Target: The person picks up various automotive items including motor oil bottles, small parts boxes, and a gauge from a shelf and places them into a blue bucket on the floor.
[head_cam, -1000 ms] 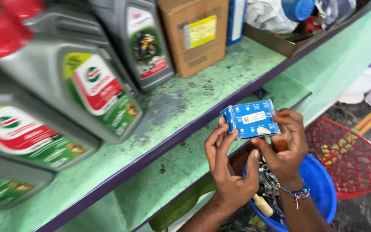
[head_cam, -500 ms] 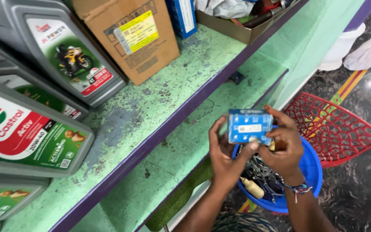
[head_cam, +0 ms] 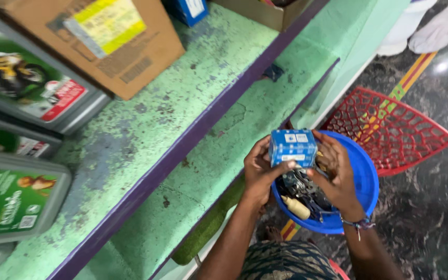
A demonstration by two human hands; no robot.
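Small blue box clasped between left hand and right hand, fingers closed on its sides, above blue bowl of metal parts.

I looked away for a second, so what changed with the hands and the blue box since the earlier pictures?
Both hands lowered the small blue box from beside the shelf edge to just above the blue tub of metal parts. Left hand and right hand kept their grip throughout; nothing was let go.
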